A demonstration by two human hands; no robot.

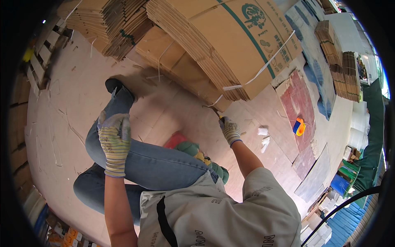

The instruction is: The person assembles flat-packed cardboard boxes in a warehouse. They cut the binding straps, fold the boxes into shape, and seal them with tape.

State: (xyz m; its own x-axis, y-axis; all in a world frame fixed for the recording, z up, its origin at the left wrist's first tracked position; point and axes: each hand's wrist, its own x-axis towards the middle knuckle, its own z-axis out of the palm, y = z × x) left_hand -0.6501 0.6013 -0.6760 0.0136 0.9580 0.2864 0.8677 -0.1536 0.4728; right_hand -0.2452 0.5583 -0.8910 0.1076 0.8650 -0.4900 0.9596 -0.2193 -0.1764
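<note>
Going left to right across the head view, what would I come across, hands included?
Wooden pallet, left hand in a striped glove, right hand in a matching glove, small white item, blue-and-orange roll, dark green sheet.

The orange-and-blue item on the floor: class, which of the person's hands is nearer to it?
The right. The right hand is to the left of the orange-and-blue item, apart from it; the left hand is much farther left, by the bent leg.

The pale floor (70, 88) bears cardboard bundles (175, 57) and small white scraps (262, 131).
</note>
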